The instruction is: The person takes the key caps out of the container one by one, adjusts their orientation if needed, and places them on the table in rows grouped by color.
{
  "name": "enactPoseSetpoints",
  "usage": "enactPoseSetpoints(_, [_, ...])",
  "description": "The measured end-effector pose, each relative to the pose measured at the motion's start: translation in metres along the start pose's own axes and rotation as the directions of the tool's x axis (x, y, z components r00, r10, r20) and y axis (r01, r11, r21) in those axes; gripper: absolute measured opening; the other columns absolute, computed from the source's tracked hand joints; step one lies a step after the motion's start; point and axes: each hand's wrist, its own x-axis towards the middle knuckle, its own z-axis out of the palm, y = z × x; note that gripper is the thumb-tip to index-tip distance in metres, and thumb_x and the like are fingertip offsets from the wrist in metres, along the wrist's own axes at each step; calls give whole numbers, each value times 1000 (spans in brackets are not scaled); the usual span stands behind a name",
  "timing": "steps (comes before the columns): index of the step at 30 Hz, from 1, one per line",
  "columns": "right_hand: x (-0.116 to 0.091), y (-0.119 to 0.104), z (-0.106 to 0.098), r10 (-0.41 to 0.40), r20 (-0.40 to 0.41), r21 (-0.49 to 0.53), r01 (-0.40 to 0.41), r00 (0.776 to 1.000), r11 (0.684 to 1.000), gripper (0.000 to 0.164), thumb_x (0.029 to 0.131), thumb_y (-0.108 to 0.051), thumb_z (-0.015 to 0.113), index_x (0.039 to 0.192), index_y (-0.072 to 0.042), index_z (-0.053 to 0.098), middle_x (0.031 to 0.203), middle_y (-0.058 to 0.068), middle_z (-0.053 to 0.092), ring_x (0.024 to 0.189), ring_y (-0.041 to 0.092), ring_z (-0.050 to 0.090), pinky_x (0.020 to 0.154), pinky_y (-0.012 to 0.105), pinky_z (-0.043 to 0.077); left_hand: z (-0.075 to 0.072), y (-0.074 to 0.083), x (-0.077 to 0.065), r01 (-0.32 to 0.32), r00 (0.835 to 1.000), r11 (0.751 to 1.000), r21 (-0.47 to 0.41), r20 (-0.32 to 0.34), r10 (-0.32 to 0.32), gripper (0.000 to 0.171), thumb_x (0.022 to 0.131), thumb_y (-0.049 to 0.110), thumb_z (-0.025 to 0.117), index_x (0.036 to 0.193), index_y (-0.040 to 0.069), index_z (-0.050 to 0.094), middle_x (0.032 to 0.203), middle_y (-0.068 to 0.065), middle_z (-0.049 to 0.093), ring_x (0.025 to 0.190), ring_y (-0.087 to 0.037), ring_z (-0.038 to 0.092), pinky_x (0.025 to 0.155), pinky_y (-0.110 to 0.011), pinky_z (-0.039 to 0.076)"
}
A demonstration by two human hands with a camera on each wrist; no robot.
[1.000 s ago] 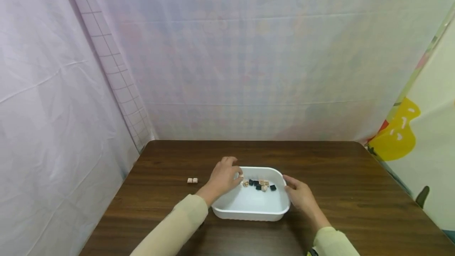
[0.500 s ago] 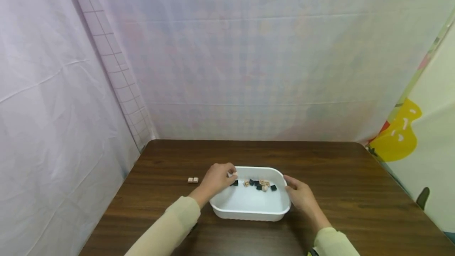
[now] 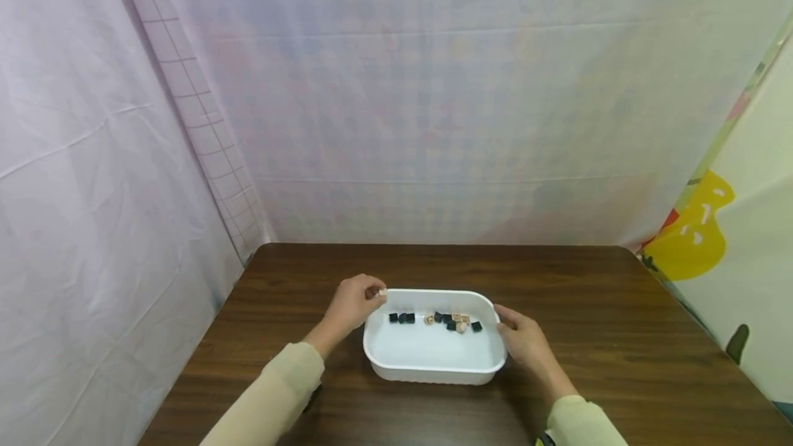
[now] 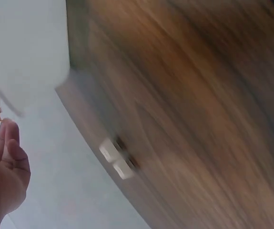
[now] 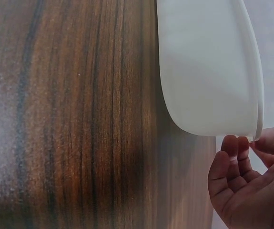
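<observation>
My left hand (image 3: 352, 303) pinches a small cream keycap (image 3: 382, 292) between thumb and fingertips, just over the left rim of a white plastic tray (image 3: 434, 368). Several black keycaps (image 3: 407, 319) lie at the left inside the tray, and a mixed group of cream keycaps (image 3: 461, 319) and black ones sits right of its middle. With thumb and fingers, my right hand (image 3: 526, 343) holds the tray's right rim. Two pale keycaps (image 4: 116, 158) rest side by side on the table in the left wrist view; my left hand hides them in the head view.
The tray stands on a dark brown wooden table (image 3: 619, 336). A pale curtain (image 3: 434, 122) hangs behind the table's back edge, and a white sheet (image 3: 93, 191) hangs along the left. A yellow print (image 3: 688, 239) marks the cloth at the right.
My left hand has moved left from inside the tray to above its left rim, carrying the cream keycap. Black keycaps it covered now show. The right hand stays at the rim.
</observation>
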Motion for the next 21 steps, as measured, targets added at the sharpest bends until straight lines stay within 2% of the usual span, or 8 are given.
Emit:
enactPoseSetpoints(5, [-1,0,1,5,4,31,-5,1000,1000,42,98,-5,51,138,8,51,122,35,59,94,30,64,74,34,54,-13,-19,-4,1,997,1000,-31,-78,-4,10,85,10,76,95,7,74,84,-1,67,76,-14,61,69,-33,52])
enactPoseSetpoints(10, [-1,0,1,8,6,48,-8,1000,999,42,98,-4,50,138,9,50,123,36,58,93,30,64,74,34,55,-28,-41,-9,24,992,1000,3,-128,-23,11,83,9,77,93,7,74,82,-2,68,73,-16,63,71,-35,53])
enactPoseSetpoints(12, [-1,0,1,9,9,53,-9,1000,999,42,98,-3,49,138,9,50,123,36,57,93,29,64,74,34,55,-33,-50,-11,44,991,999,24,-131,-40,11,81,9,76,92,6,75,81,-2,68,73,-17,64,72,-36,52])
enactPoseSetpoints(16, [-1,0,1,11,13,66,-12,1000,998,43,98,-3,49,139,9,49,125,37,56,94,30,65,74,34,55,-46,-67,-17,84,991,996,13,-104,-82,11,81,9,75,91,3,74,80,-3,69,76,-20,65,73,-40,53])
enactPoseSetpoints(19, [-1,0,1,10,8,64,-11,1000,998,42,98,-2,49,138,9,50,125,37,56,94,30,65,74,35,55,-55,-80,-23,84,994,996,1,-64,-84,13,82,11,74,90,2,74,77,-2,68,73,-20,64,70,-40,53])
enactPoseSetpoints(20, [-1,0,1,11,4,56,-11,1000,998,42,98,-3,49,138,9,50,125,36,56,93,30,64,74,34,55,-55,-90,-24,54,997,999,1,-59,-54,14,83,14,74,89,2,74,76,-1,68,72,-18,62,68,-38,52])
enactPoseSetpoints(21, [-1,0,1,9,0,52,-9,1000,999,42,97,-2,49,138,9,51,124,36,57,93,30,64,74,34,55,-56,-94,-26,48,998,999,1,-44,-47,14,82,15,74,88,2,73,75,-1,67,71,-17,61,67,-37,51])
